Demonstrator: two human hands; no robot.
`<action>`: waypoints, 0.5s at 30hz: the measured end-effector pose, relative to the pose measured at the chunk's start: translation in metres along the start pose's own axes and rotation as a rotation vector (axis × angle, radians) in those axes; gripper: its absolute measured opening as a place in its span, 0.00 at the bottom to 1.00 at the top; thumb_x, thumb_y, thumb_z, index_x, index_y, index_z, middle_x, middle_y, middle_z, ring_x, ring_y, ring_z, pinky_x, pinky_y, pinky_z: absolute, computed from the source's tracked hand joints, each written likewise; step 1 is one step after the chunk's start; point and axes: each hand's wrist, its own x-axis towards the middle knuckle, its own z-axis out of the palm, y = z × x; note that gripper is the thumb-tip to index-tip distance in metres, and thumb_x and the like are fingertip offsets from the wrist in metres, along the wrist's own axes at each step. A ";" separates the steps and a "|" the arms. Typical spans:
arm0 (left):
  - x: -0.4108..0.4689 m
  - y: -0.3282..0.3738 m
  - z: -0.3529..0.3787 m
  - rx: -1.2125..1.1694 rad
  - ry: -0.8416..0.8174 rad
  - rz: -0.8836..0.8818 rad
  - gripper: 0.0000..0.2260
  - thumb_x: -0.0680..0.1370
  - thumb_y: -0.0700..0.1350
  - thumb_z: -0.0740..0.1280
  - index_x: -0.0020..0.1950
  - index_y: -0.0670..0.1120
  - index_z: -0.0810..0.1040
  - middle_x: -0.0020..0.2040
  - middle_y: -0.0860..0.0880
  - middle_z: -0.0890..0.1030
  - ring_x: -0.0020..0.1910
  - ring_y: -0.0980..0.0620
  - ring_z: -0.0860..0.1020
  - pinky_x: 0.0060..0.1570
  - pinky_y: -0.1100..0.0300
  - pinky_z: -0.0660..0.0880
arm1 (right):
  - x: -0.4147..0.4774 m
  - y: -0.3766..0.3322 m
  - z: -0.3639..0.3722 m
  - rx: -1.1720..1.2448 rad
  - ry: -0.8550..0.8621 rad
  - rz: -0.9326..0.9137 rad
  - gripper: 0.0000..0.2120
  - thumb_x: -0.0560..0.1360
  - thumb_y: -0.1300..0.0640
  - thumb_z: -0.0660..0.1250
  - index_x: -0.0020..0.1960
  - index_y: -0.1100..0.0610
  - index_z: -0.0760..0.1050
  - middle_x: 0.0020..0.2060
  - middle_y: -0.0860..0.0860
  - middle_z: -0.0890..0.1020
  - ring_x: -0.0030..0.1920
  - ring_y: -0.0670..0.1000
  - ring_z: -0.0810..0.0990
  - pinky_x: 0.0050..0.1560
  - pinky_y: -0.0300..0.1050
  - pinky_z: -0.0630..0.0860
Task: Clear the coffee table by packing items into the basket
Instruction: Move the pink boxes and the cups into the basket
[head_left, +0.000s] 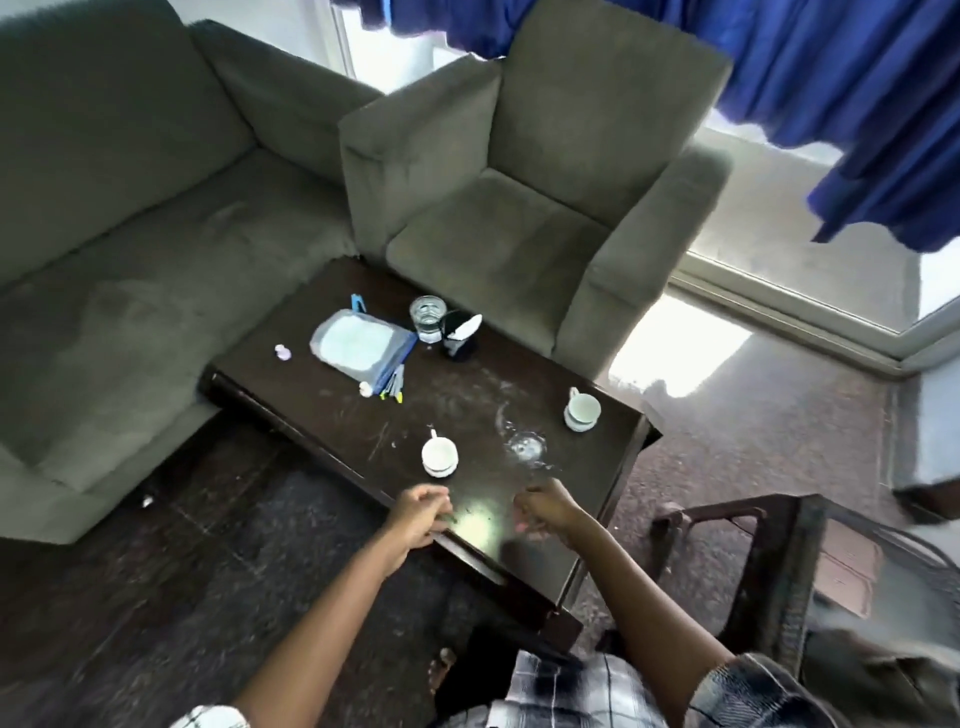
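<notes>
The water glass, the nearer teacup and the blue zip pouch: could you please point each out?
water glass (427, 315), head view, on its clear wall
nearer teacup (439, 453), head view, on its white bowl
blue zip pouch (358, 344), head view, on its pale face

Bare tabletop (426, 410) lay open just ahead of the fingers (439, 499); one cup (440, 456) stood close beyond them, a glass (527, 447) beside it.

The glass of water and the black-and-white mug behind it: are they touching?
Cannot tell. In the head view the glass of water and the black-and-white mug overlap at their edges, with no gap or contact plainly visible.
</notes>
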 end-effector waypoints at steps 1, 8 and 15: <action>0.005 0.003 -0.009 0.005 -0.001 0.000 0.07 0.80 0.42 0.58 0.56 0.48 0.72 0.40 0.53 0.76 0.29 0.60 0.75 0.28 0.68 0.66 | 0.007 -0.006 0.005 0.002 0.014 0.008 0.11 0.74 0.66 0.61 0.34 0.58 0.71 0.19 0.48 0.73 0.17 0.44 0.74 0.17 0.32 0.67; 0.052 0.024 -0.056 0.101 -0.032 -0.015 0.13 0.78 0.39 0.63 0.62 0.43 0.74 0.44 0.51 0.78 0.35 0.57 0.74 0.30 0.67 0.66 | 0.078 -0.028 0.048 0.017 0.056 0.097 0.09 0.73 0.64 0.60 0.35 0.55 0.70 0.28 0.52 0.76 0.19 0.43 0.75 0.23 0.33 0.68; 0.113 0.047 -0.089 0.279 -0.057 0.019 0.13 0.77 0.36 0.62 0.62 0.40 0.74 0.44 0.49 0.79 0.36 0.57 0.75 0.27 0.77 0.69 | 0.154 -0.046 0.089 -0.044 0.110 0.203 0.09 0.72 0.66 0.59 0.35 0.57 0.69 0.30 0.57 0.76 0.21 0.47 0.77 0.22 0.38 0.72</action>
